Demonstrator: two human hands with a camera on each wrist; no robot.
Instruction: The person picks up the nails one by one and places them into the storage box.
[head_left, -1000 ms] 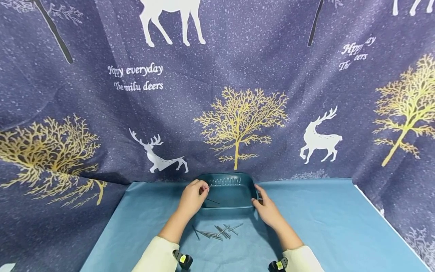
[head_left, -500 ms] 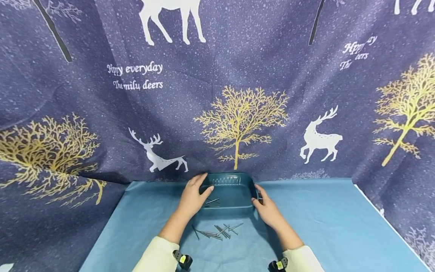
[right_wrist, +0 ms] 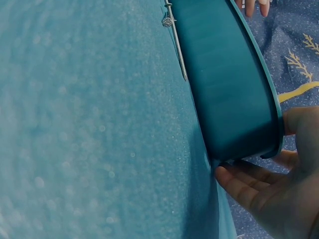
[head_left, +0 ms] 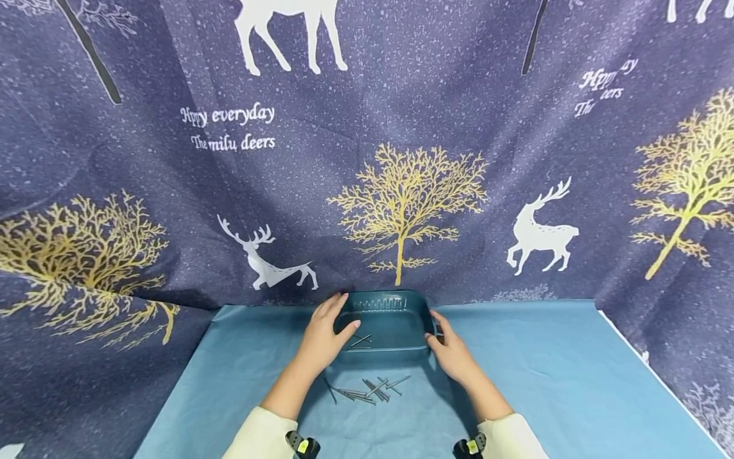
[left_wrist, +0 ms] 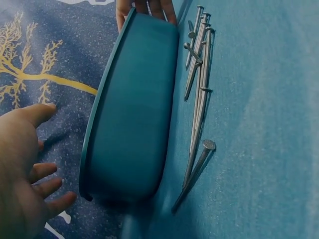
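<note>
A dark teal rectangular tray [head_left: 381, 358] stands at the back of the table, with a few nails [head_left: 360, 341] lying in its left part. My left hand [head_left: 321, 336] is over the tray's left end, fingers and thumb spread and holding nothing. In the left wrist view its fingers stand apart from the tray rim. At the opposite end my right hand [head_left: 452, 354] grips the tray; the right wrist view has the thumb at the rim and the fingers [right_wrist: 239, 186] curled at the underside. Several loose long steel nails [head_left: 375, 389] lie in a scattered heap in front of the tray.
Blue cloth [head_left: 550, 382] covers the table. Right behind the tray hangs a dark blue curtain [head_left: 367, 210] printed with deer and golden trees. The nearest loose nail [left_wrist: 199, 167] lies aslant by the tray's left front.
My left hand has let go of a nail, which now lies in the tray, and its fingers have spread. The right hand has stayed at the tray's end.
</note>
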